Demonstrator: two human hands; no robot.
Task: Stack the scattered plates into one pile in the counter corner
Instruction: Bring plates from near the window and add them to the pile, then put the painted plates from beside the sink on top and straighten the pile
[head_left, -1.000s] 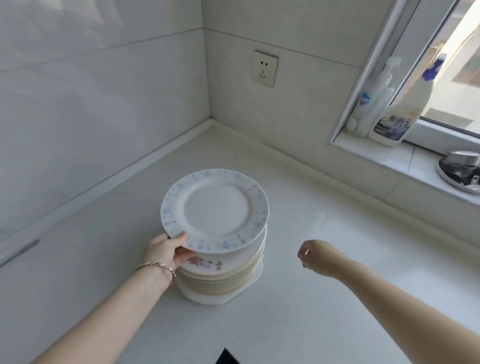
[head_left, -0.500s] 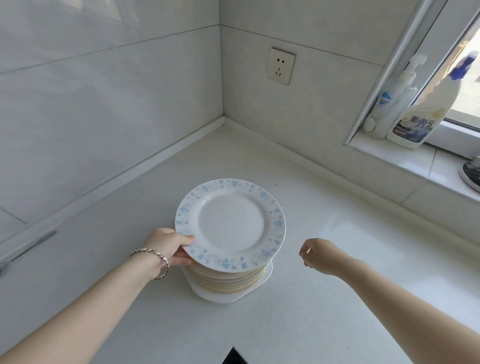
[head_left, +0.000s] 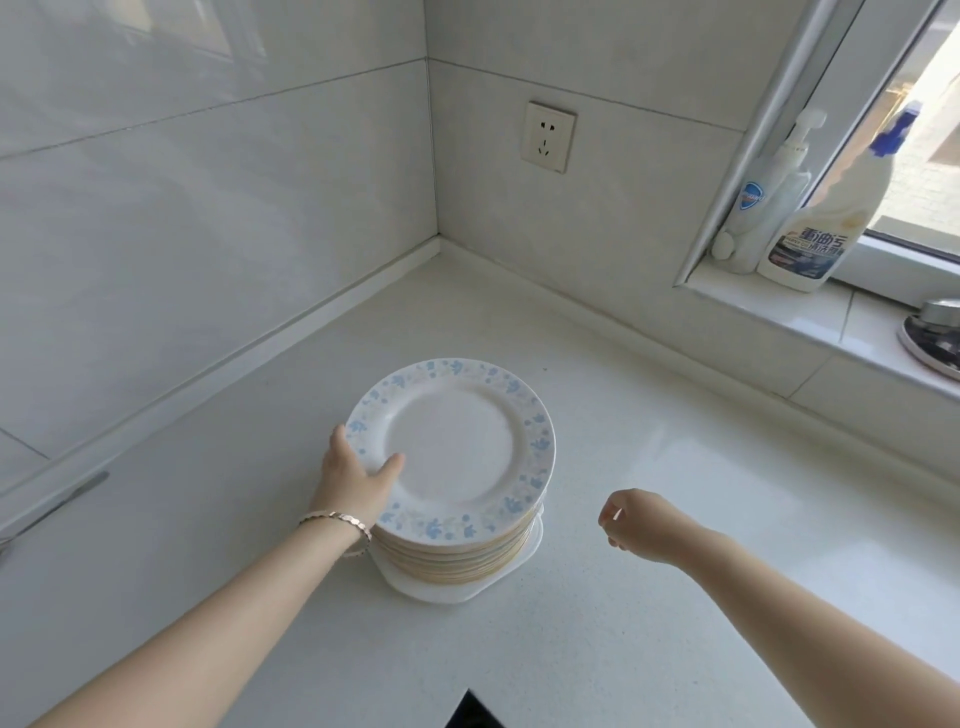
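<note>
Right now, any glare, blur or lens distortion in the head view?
Head view: window blown out at upper right; sun glare on the counter right of the pile; wide-angle bends the window frame and tile lines; top plate and left hand sharp, no motion blur.

Our left hand (head_left: 358, 475) grips the blue-flowered plate (head_left: 457, 447) atop the pile (head_left: 457, 564); our right hand (head_left: 641, 525) hovers beside that pile, loosely curled.

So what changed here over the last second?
The left hand has lowered the blue-rimmed plate from a raised, offset tilt squarely onto the pile; it still holds the rim. The right hand stayed hovering, empty; the pile stayed put.
</note>
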